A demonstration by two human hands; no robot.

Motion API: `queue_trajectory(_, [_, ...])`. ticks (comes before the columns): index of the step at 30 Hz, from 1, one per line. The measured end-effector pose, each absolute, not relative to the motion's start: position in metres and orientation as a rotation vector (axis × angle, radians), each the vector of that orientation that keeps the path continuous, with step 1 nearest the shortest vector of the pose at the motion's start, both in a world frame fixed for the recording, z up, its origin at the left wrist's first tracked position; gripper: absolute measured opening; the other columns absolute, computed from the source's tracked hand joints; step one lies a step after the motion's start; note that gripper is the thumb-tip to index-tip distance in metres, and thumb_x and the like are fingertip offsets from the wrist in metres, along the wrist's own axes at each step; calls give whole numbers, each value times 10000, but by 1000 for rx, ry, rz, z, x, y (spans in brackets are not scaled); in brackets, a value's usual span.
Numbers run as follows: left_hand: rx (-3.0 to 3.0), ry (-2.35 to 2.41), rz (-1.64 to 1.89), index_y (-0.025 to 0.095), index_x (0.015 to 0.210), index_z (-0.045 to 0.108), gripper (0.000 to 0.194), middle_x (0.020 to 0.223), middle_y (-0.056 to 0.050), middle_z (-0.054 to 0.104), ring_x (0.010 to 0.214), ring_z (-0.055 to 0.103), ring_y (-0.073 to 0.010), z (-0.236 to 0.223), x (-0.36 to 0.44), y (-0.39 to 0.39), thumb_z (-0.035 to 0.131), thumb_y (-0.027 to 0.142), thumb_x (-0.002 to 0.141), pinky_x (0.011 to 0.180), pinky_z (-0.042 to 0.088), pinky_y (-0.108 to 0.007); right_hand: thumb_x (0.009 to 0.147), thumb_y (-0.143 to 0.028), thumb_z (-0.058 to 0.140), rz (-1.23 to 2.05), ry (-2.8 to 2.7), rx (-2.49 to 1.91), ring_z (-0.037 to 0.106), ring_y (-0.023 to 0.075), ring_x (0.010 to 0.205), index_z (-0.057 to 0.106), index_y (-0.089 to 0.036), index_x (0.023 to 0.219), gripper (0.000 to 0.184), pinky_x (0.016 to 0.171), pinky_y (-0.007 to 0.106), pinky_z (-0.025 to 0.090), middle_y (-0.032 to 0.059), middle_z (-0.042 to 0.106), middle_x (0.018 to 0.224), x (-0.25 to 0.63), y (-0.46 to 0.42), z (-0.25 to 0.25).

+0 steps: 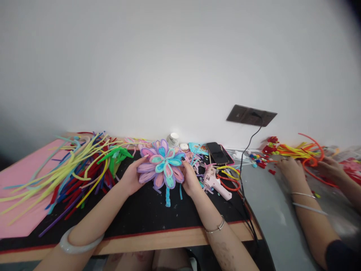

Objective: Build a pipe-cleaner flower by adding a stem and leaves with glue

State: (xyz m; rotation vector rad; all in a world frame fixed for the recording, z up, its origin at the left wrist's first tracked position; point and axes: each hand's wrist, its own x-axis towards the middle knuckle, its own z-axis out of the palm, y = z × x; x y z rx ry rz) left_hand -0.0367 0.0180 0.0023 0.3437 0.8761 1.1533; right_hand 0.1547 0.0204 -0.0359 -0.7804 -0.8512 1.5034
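Observation:
Between my two hands is a large pipe-cleaner flower [164, 162] with looped petals in purple, pink and light blue. Its short blue stem [168, 197] hangs down toward the black mat. My left hand [134, 175] grips the petals at the left edge, thumb toward the front. At the right edge, my right hand [189, 177] is closed on the petals in the same way. The fingers behind the flower are hidden. A pale pink glue gun [216, 182] lies just right of my right hand.
Loose pipe cleaners [81, 165] pile up on the left over pink sheets [17, 222]. Phones [217, 153] and a white jar [173, 139] stand behind. A black cable [242, 162] runs from the wall socket [251, 115]. At right, a co-worker's hands [291, 171] handle orange pipe cleaners.

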Motion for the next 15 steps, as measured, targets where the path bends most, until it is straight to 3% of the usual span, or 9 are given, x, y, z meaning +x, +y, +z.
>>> queue_trajectory(6, [340,861,1152,145,775,622,177,657,-40,682,534,647,-166,1,-37,19,490,193,881,460,518,-252,819,-423,610,1506,-848,-781,466,123,444,675,-208,835,225,461,244,359,-36,584,543,155,21,-37])
queue_trajectory(15, [341,872,1149,151,776,619,166,661,-37,673,547,643,-166,4,-36,17,491,189,875,477,513,-252,799,-458,620,1497,-860,-810,554,159,536,681,-212,882,267,526,272,408,-14,648,627,155,20,-35])
